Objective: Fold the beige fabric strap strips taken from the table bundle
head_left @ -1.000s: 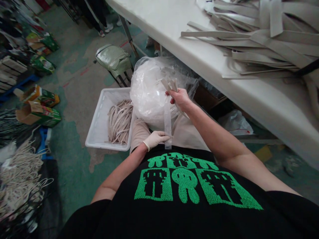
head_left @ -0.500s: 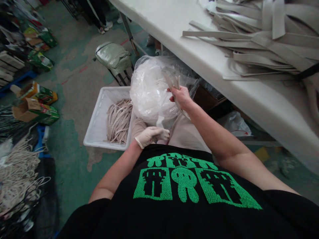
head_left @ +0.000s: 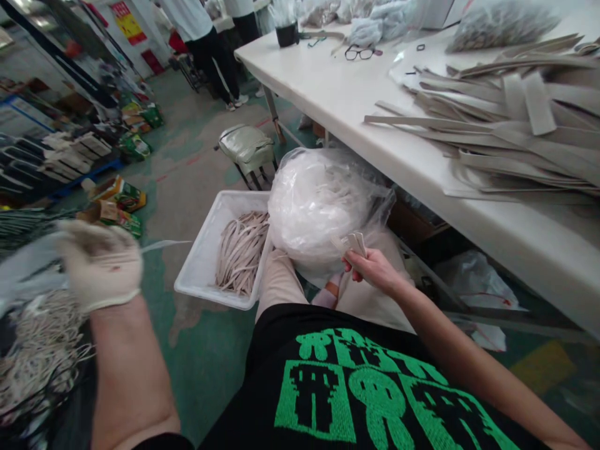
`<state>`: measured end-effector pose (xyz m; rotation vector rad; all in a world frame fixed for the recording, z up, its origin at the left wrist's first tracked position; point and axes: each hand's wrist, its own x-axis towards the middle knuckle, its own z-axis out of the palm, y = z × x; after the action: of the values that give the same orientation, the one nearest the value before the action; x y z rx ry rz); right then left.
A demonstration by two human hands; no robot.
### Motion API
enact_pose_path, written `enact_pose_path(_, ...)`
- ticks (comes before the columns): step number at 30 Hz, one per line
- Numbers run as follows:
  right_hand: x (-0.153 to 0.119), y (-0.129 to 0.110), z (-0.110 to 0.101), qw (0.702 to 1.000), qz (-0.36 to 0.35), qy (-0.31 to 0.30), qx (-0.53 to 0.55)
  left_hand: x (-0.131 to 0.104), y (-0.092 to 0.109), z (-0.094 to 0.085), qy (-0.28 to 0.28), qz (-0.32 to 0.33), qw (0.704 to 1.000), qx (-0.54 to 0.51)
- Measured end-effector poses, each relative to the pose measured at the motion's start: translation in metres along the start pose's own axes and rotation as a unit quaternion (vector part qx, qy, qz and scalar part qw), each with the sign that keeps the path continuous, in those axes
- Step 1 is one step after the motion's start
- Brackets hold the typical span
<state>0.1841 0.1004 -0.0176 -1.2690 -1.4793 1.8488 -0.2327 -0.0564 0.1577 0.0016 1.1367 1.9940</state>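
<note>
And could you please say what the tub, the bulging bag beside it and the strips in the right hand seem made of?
Tub: probably rigid plastic, fairly matte, judging by its moulded rim.
Bag: thin, glossy plastic film, see-through with bright wrinkles.
Strips: perhaps fabric or imitation leather, matte; flat, pale.

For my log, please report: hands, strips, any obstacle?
Gloved left hand far left, blurred; translucent strip beside it. Right hand gripping beige strips. Plastic bag beyond.
</note>
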Motion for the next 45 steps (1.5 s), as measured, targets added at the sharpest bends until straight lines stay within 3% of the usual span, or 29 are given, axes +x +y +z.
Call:
enact_pose_path(1, -0.007, -0.001, 0.005, 1.0, 0.007, -0.019, -0.016, 0.001, -0.03, 0.0, 0.0, 0.059, 0.998, -0.034)
enact_pose_path(2, -0.014, -0.003, 0.01, 0.999, 0.013, -0.037, -0.035, 0.002, -0.064, -0.001, 0.018, 0.058, 0.997, -0.044)
enact_pose_path(4, -0.027, -0.006, 0.019, 0.994, 0.017, -0.069, -0.08, 0.001, -0.134, -0.005, 0.088, -0.059, 0.994, -0.041)
enact_pose_path(6, -0.038, -0.007, 0.027, 0.987, 0.016, -0.092, -0.128, -0.006, -0.193, -0.012, 0.091, -0.161, 0.982, -0.048)
enact_pose_path(8, -0.045, -0.005, 0.034, 0.979, 0.014, -0.112, -0.171, -0.016, -0.233, -0.02, 0.079, -0.217, 0.972, -0.048)
enact_pose_path(10, -0.05, -0.002, 0.04, 0.97, 0.012, -0.131, -0.203, -0.025, -0.254, -0.027, 0.058, -0.246, 0.967, -0.033)
enact_pose_path(14, -0.05, 0.0, 0.051, 0.954, -0.016, -0.15, -0.259, -0.034, -0.264, -0.032, 0.056, -0.263, 0.963, -0.017)
enact_pose_path(19, -0.042, -0.012, 0.067, 0.926, -0.04, -0.131, -0.353, -0.04, -0.266, -0.026, 0.087, -0.269, 0.958, -0.034)
enact_pose_path(26, -0.031, -0.021, 0.084, 0.84, -0.059, -0.1, -0.53, -0.046, -0.274, -0.024, 0.051, -0.255, 0.965, 0.017)
enact_pose_path(29, -0.025, -0.019, 0.091, 0.82, -0.06, -0.101, -0.56, -0.051, -0.279, -0.023, 0.029, -0.246, 0.969, 0.024)
enact_pose_path(33, -0.016, -0.019, 0.096, 0.849, -0.035, -0.129, -0.512, -0.056, -0.285, -0.02, 0.012, -0.244, 0.969, 0.033)
enact_pose_path(38, -0.023, -0.029, 0.068, 0.927, -0.018, -0.255, -0.275, -0.046, -0.273, -0.024, 0.059, -0.212, 0.975, -0.013)
enact_pose_path(41, -0.029, -0.037, 0.054, 0.945, -0.038, -0.233, -0.227, -0.045, -0.269, -0.025, 0.071, -0.213, 0.974, -0.019)
enact_pose_path(45, -0.023, -0.035, 0.063, 0.936, -0.052, -0.184, -0.297, -0.058, -0.28, -0.013, 0.032, -0.263, 0.964, -0.004)
